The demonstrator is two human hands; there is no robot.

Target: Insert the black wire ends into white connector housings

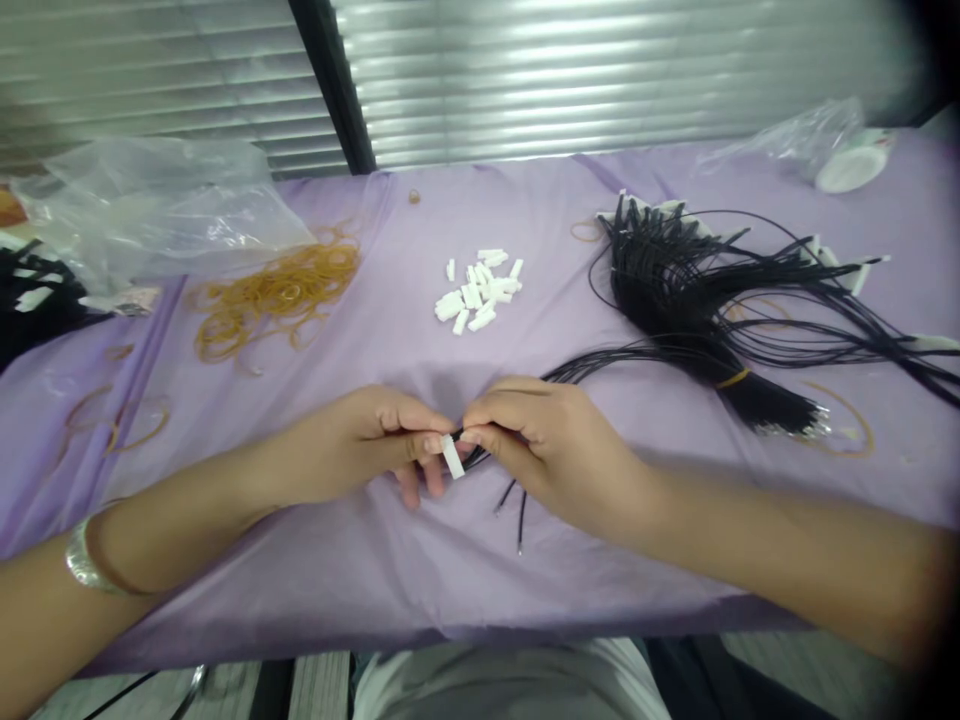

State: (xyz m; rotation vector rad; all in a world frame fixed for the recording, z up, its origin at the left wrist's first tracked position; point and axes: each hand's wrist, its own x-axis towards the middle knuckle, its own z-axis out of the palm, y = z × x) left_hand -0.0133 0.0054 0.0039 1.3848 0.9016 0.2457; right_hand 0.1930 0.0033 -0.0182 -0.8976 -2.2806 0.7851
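Between thumb and fingers, my left hand (pixel 401 440) is closed on a small white connector housing (pixel 453 457). My right hand (pixel 551 445) pinches the end of a black wire right beside the housing; whether the wire sits inside it I cannot tell. More black wires (pixel 600 358) run under the right hand, and two loose ends with metal tips (pixel 520 535) stick out below it. Beyond the hands lies a loose pile of white connector housings (pixel 480 290).
A large bundle of black wires (pixel 675 290) with a yellow band spreads at the right. Yellow rubber bands (pixel 281 290) and a clear plastic bag (pixel 165 205) lie at the left. A white roll (pixel 855 165) stands at the back right of the purple tablecloth (pixel 360 590).
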